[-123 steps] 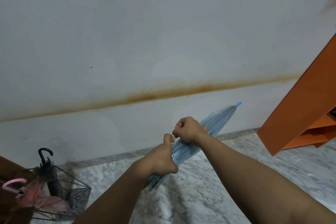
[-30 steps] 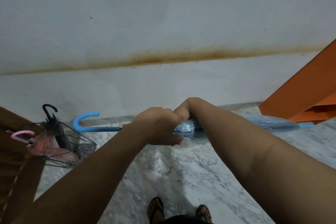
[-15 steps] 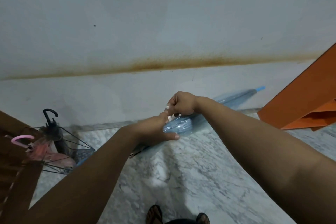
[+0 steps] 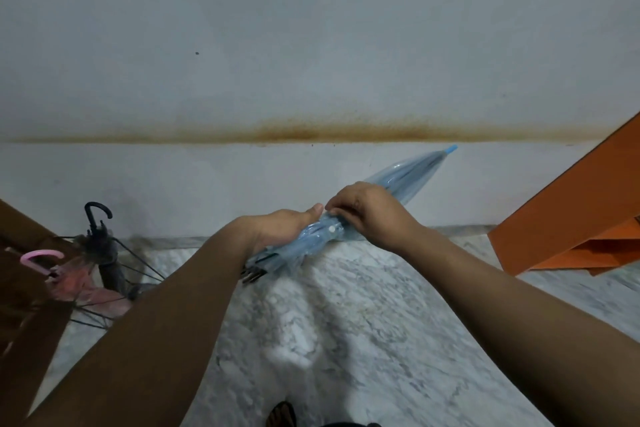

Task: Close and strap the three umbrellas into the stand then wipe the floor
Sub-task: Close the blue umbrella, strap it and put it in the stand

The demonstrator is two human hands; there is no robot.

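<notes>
I hold a closed, clear blue umbrella (image 4: 412, 177) slanted in front of me, its blue tip up and to the right near the wall. My left hand (image 4: 280, 229) grips the folded canopy near the rib ends. My right hand (image 4: 367, 210) pinches the canopy beside a small white snap, fingers curled over it. The handle end is hidden behind my left forearm. At the far left a black wire stand (image 4: 138, 267) on the floor holds a black umbrella (image 4: 98, 232) with a hooked handle and a pink umbrella (image 4: 74, 282) with a pink handle.
The white wall ahead carries a brown stain line. The marble floor (image 4: 346, 340) runs from wall to feet; a sandalled foot (image 4: 282, 414) shows at the bottom edge. An orange cabinet (image 4: 571, 218) stands at right, brown wooden furniture (image 4: 24, 288) at far left.
The umbrella swung from lying level, handle out to the left, back to a slant with its tip raised to the right. Both hands stayed on its middle, fingers shifting round the canopy.
</notes>
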